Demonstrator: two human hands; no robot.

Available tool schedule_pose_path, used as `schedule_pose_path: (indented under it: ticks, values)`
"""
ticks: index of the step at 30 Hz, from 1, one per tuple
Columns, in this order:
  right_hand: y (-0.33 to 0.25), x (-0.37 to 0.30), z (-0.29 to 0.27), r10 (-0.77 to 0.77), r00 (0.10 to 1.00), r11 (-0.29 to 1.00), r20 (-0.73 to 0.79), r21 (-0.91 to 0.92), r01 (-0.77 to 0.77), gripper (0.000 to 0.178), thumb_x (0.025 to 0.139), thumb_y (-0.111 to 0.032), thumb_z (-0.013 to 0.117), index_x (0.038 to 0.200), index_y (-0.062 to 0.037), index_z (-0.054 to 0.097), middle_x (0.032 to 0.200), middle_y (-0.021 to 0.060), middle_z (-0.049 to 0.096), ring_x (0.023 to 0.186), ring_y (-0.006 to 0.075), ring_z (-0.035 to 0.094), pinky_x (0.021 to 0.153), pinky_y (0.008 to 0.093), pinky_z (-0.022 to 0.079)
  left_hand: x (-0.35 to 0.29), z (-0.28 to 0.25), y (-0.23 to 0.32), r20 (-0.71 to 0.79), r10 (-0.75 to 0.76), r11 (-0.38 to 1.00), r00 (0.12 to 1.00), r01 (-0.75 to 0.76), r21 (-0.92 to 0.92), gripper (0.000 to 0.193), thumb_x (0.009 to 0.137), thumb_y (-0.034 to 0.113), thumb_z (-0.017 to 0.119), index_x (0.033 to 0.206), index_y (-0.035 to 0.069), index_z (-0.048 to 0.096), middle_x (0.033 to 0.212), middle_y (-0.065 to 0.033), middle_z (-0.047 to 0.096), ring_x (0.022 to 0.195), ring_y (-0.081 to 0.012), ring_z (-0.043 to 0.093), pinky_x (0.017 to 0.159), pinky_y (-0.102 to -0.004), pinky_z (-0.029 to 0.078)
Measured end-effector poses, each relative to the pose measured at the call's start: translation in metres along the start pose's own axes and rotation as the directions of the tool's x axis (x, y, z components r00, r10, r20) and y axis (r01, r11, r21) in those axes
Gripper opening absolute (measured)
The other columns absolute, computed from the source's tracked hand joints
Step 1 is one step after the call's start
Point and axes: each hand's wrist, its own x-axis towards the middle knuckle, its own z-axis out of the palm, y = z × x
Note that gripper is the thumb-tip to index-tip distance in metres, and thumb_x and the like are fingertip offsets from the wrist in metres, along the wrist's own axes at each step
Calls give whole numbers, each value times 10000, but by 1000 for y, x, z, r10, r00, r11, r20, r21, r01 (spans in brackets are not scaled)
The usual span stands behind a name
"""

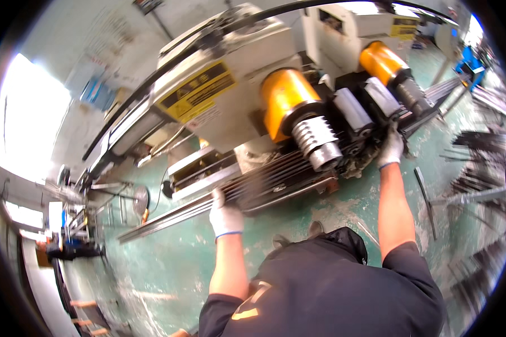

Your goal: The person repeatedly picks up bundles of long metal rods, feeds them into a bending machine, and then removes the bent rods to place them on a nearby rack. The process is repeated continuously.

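Both my hands wear white gloves with blue cuffs. My left hand [226,218] is closed at the near side of a bundle of long, thin metal bars [174,217], its thumb up against them. The bars run along the front of a machine [219,92] and stick out past its left end. My right hand [392,149] reaches to the machine's front, right of two light grey blocks [352,110]. Its fingers curl round a dark part there, which I cannot make out. Left of those blocks, a ribbed metal roller [316,140] projects from an orange cylinder [291,101].
A second orange cylinder [383,59] with a roller stands further right. Stacks of dark metal bars [480,182] lie on the right, near a grey beam [469,196]. A round-topped stand [141,202] and another person [76,250] are at the left. My shoes [316,228] show on the green floor.
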Motion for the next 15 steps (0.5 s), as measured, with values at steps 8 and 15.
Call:
schedule_pose_path:
  ticks: [8,15]
  values:
    - [123,33,-110,48,966,841,255,511,-176,624,1109,-278,419,1672,-45,283,1715,114,336,1567,248,343,1307,393,218,-17,-12,30,99,-74,981,992,90,-171,663,1045,481,620,1493,16,472,1547,-219,501,1412,-440,459,1215,-598,359]
    - [196,-129,-144,589,807,808,-44,14,-589,638,1122,-437,421,1628,-51,376,1728,102,317,1582,263,296,1252,354,269,-11,-156,165,2,212,926,977,-200,-321,734,1075,618,427,1465,2,513,1535,-229,534,1442,-426,463,1269,-536,299]
